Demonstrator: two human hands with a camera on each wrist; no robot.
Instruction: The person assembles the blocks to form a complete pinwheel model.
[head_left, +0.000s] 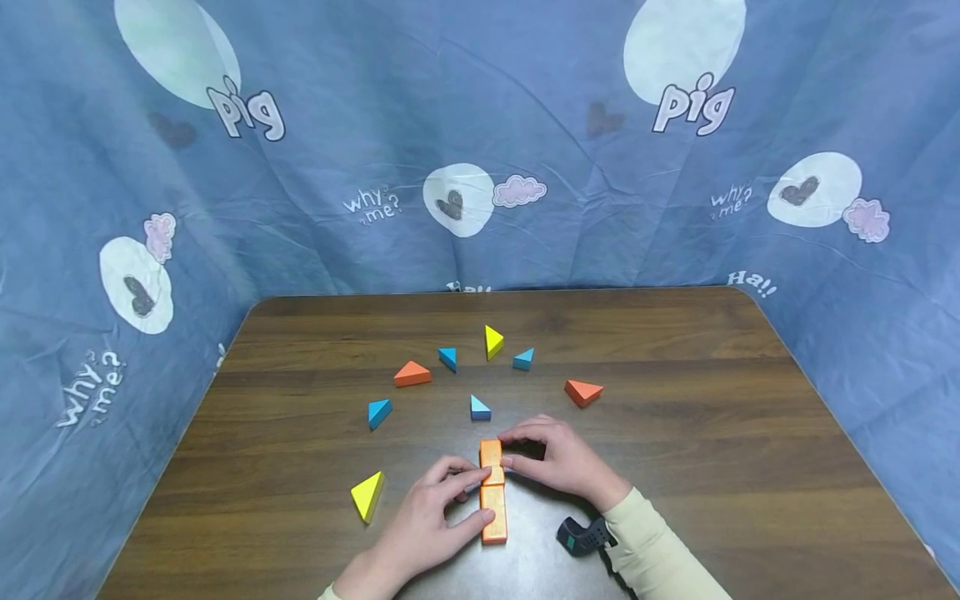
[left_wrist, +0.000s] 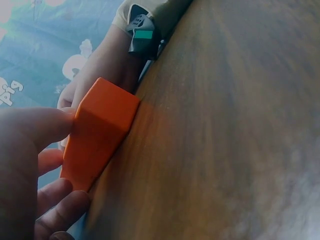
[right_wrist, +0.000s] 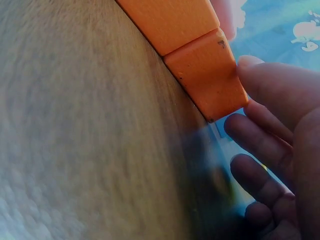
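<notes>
The right wrist view alone shows a dark chip beside the seam between two orange rectangular blocks, set end to end between the grips. The left grip holds the nearer block with thumb and fingers bent; the right grip curls thumb and fingers about the farther one's end. Only the head view clearly shows four blue triangular blocks, two yellow triangular blocks and two red-orange triangular blocks, beyond or left of the grips on the brown wooden table.
</notes>
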